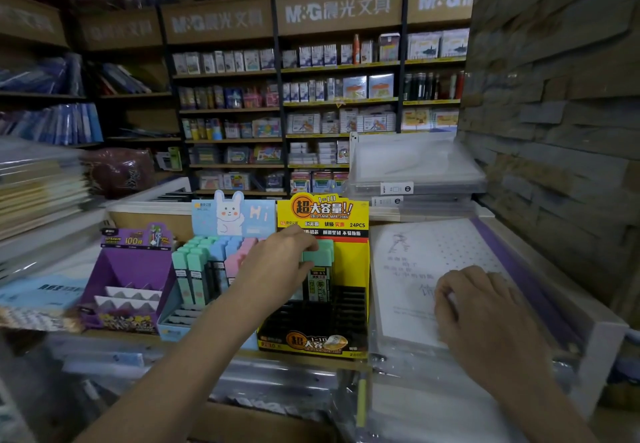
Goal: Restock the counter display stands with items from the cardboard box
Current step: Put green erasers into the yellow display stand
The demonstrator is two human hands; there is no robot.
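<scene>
Left hand [277,266] covers much of green case [323,252] — right hand [485,311] fingertips hidden.

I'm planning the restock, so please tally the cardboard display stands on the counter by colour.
Purple stand: 1
Light blue stand: 1
Yellow stand: 1
Total: 3
</scene>
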